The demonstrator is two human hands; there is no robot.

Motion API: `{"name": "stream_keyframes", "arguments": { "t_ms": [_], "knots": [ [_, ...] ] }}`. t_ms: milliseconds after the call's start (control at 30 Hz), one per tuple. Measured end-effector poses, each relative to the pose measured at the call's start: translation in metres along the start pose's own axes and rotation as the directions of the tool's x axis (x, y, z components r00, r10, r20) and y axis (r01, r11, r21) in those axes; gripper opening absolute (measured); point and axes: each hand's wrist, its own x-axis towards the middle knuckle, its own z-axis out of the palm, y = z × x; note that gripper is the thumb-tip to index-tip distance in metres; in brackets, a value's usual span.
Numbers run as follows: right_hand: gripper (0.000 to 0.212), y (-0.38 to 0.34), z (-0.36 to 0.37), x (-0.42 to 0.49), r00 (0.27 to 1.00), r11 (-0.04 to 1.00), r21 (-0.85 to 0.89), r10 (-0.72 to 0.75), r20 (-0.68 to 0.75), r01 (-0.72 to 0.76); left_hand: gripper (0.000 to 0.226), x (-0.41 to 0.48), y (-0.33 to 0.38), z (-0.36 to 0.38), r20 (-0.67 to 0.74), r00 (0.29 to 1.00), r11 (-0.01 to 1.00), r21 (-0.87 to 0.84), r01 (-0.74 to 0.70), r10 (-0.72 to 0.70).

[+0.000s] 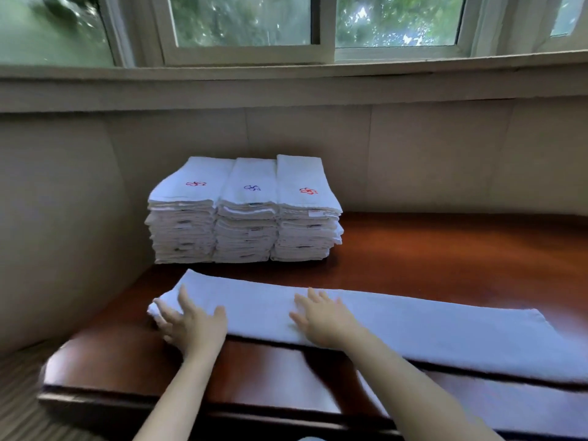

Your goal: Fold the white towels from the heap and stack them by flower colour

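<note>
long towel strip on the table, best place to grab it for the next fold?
Probably the left short end of the towel strip, coming from the left. The left hand already lies flat there, the right hand flat nearer the middle. The strip lies flat along the table; its right end runs out of view.

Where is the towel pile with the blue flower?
In the head view, the blue-flower stack stands middle of three, between the two red-flower stacks, by the wall.

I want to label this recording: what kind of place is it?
Probably a hotel or laundry room: three stacks of identical folded white towels on a polished wooden table under a window.
</note>
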Motion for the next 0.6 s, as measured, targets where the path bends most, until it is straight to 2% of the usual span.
{"name": "stream_keyframes", "arguments": {
  "t_ms": [33, 67, 100, 133, 167, 200, 233, 267, 300, 333, 367, 400, 433, 467, 500, 533, 567, 600],
  "knots": [
    [0.055, -0.005, 0.01, 0.002, 1.0, 1.0, 0.003, 0.011, -0.024, -0.011, 0.075, 0.01, -0.007, -0.009, -0.086, 0.981, 0.957, -0.25, 0.149, -0.175],
    [0.055, -0.007, 0.019, 0.003, 0.998, 1.0, 0.006, 0.031, -0.058, -0.03, 0.073, 0.022, -0.012, -0.019, -0.074, 0.935, 0.835, -0.477, 0.273, -0.348],
    [0.055, -0.007, 0.024, 0.004, 0.995, 0.999, 0.014, 0.047, -0.088, -0.046, 0.069, 0.034, -0.016, -0.028, 0.024, 0.885, 0.665, -0.651, 0.367, -0.465],
    [0.054, -0.007, 0.026, 0.005, 0.993, 0.998, 0.023, 0.06, -0.102, -0.058, 0.063, 0.046, -0.018, -0.033, 0.168, 0.852, 0.487, -0.759, 0.433, -0.496],
    [0.054, -0.006, 0.025, 0.006, 0.993, 0.997, 0.037, 0.068, -0.094, -0.064, 0.057, 0.054, -0.017, -0.035, 0.31, 0.832, 0.35, -0.798, 0.491, -0.461],
    [0.053, -0.006, 0.024, 0.005, 0.995, 0.997, 0.053, 0.068, -0.078, -0.064, 0.05, 0.056, -0.014, -0.035, 0.409, 0.818, 0.295, -0.788, 0.541, -0.405],
    [0.052, -0.007, 0.021, 0.005, 0.996, 0.996, 0.076, 0.06, -0.062, -0.055, 0.043, 0.054, -0.008, -0.035, 0.473, 0.809, 0.321, -0.751, 0.577, -0.348],
    [0.049, -0.009, 0.017, 0.004, 0.997, 0.992, 0.119, 0.05, -0.059, -0.042, 0.037, 0.05, 0.0, -0.034, 0.499, 0.813, 0.394, -0.712, 0.582, -0.298],
    [0.046, -0.01, 0.011, 0.003, 0.996, 0.972, 0.232, 0.058, -0.073, -0.04, 0.033, 0.044, 0.009, -0.033, 0.489, 0.839, 0.501, -0.679, 0.537, -0.238],
    [0.045, -0.01, 0.004, 0.003, 0.989, 0.9, 0.433, 0.111, -0.099, -0.057, 0.03, 0.037, 0.019, -0.032, 0.456, 0.879, 0.635, -0.64, 0.431, -0.138],
    [0.045, -0.01, -0.007, 0.001, 0.978, 0.733, 0.674, 0.194, -0.081, -0.089, 0.029, 0.03, 0.03, -0.031, 0.44, 0.898, 0.762, -0.587, 0.273, 0.017],
    [0.048, -0.009, -0.019, 0.0, 0.967, 0.452, 0.885, 0.255, -0.007, -0.113, 0.029, 0.02, 0.039, -0.031, 0.483, 0.853, 0.844, -0.527, 0.102, 0.198],
    [0.052, -0.004, -0.029, -0.001, 0.961, 0.118, 0.985, 0.26, 0.089, -0.123, 0.032, 0.01, 0.048, -0.03, 0.582, 0.737, 0.88, -0.474, -0.035, 0.343],
    [0.056, 0.002, -0.035, 0.0, 0.956, -0.173, 0.976, 0.238, 0.17, -0.131, 0.036, -0.001, 0.054, -0.029, 0.698, 0.579, 0.894, -0.426, -0.137, 0.421],
    [0.055, 0.009, -0.037, -0.001, 0.945, -0.308, 0.941, 0.239, 0.221, -0.142, 0.037, -0.01, 0.059, -0.027, 0.785, 0.434, 0.897, -0.384, -0.22, 0.443],
    [0.048, 0.014, -0.037, -0.003, 0.933, -0.3, 0.939, 0.26, 0.248, -0.166, 0.034, -0.017, 0.064, -0.025, 0.821, 0.357, 0.889, -0.356, -0.288, 0.445],
    [0.033, 0.019, -0.033, -0.005, 0.913, -0.182, 0.963, 0.323, 0.247, -0.197, 0.031, -0.022, 0.069, -0.022, 0.814, 0.353, 0.874, -0.35, -0.337, 0.462],
    [0.016, 0.023, -0.028, -0.008, 0.882, 0.005, 0.975, 0.427, 0.198, -0.221, 0.029, -0.025, 0.073, -0.02, 0.777, 0.394, 0.86, -0.36, -0.361, 0.491]
  ]
}}
